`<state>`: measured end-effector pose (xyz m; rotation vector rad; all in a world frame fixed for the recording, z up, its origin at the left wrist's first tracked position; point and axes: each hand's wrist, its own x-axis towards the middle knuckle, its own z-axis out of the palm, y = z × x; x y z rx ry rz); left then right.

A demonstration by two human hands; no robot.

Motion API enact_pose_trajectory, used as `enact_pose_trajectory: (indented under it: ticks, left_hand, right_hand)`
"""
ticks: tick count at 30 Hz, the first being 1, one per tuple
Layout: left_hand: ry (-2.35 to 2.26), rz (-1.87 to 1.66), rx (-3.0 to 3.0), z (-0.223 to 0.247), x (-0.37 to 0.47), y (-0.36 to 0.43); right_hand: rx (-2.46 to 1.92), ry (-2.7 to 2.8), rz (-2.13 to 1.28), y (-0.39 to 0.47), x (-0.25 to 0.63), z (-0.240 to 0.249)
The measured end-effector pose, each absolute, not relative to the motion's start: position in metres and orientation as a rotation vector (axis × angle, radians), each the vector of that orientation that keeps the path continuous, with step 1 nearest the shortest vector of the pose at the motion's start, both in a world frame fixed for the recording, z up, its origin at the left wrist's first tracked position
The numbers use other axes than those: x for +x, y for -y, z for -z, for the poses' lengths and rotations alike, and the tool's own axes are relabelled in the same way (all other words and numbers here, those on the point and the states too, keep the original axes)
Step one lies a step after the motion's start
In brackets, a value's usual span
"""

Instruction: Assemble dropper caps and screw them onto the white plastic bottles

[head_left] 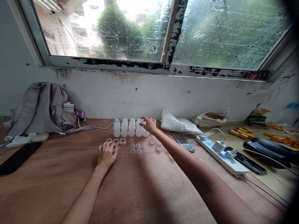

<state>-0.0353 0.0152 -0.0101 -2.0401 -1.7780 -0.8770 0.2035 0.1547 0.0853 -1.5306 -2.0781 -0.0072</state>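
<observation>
Several frosted white plastic bottles [124, 128] stand upright in a row near the wall. My right hand [149, 125] reaches to the right part of this row, thumb and forefinger apart at the top of a bottle [139, 130]; whether they touch it I cannot tell. My left hand [106, 154] rests on the table, its fingers curled around a white ring [114, 148], which they partly cover. Behind it lie more white rings [122, 141]. Between my hands are several small clear plastic stoppers [133, 151]. Clear round discs [159, 147] lie partly beneath my right forearm.
A grey backpack [43, 109] and a black flat case [18, 158] are at the left. Toward the right are a plastic bag [173, 121], a phone [184, 141], a white power strip [223, 157] with cables, and yellow pieces [241, 133]. A wall with a window [130, 31] rises behind the table [130, 193].
</observation>
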Motion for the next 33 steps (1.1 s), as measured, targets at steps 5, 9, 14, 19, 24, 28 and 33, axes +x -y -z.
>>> enact_pose_trajectory:
  ticks: [5,9,14,19,24,28,33]
  left_hand:
    - [1.847,0.807,-1.992,0.011,-0.035,-0.015]
    - [1.861,0.802,-1.986,0.012,-0.032,-0.013]
    - [1.801,0.83,-2.042,0.013,-0.028,-0.012]
    - [1.757,0.933,-2.123,0.014,-0.021,-0.01]
    - [1.736,0.976,-2.239,0.009,-0.006,-0.001]
    - [1.69,0.993,-2.345,0.006,0.007,0.006]
    - [1.678,1.054,-2.449,0.003,0.018,0.011]
  right_hand:
    - [-1.561,2.131,0.02,-0.16,0.198,-0.082]
    - [-1.575,2.144,0.038,-0.162,0.197,-0.08]
    - [-1.577,2.127,0.063,-0.164,0.199,-0.077]
    - [-1.513,2.118,0.105,-0.155,0.199,-0.074]
    - [-1.437,2.077,0.134,-0.139,0.202,-0.07]
    - [-1.362,2.007,0.152,-0.124,0.208,-0.068]
    - [-1.14,1.994,-0.025,-0.072,0.213,-0.04]
